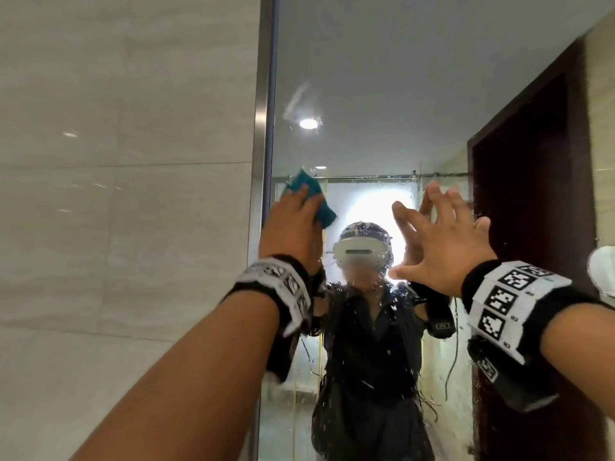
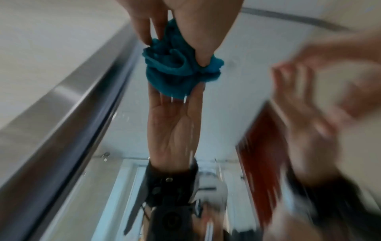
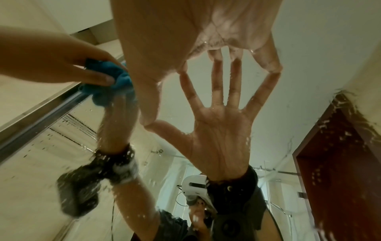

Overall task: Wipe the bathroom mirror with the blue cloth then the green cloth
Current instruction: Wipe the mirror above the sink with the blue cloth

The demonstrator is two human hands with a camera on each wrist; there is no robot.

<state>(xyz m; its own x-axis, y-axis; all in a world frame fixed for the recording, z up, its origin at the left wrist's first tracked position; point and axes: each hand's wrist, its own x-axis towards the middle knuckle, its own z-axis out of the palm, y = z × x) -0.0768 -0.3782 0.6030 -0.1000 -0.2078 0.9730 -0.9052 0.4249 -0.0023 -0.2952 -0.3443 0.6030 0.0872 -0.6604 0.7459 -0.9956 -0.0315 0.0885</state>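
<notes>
The bathroom mirror (image 1: 399, 94) fills the middle and right of the head view, with water drops and streaks on its lower part. My left hand (image 1: 296, 224) presses a bunched blue cloth (image 1: 90, 212) against the glass close to the mirror's left edge. In the left wrist view the fingers (image 2: 144, 32) and thumb pinch the blue cloth (image 2: 171, 68). My right hand (image 1: 446, 234) is spread open with its fingertips (image 3: 274, 68) touching the glass, and it holds nothing. The blue cloth (image 3: 121, 81) also shows in the right wrist view. No green cloth is in view.
A metal frame strip (image 1: 264, 128) borders the mirror on the left, with a beige tiled wall (image 1: 116, 161) beyond it. The glass reflects a dark wooden door (image 1: 532, 194), a shower rail and a person. A white object (image 1: 602, 271) sits at the right edge.
</notes>
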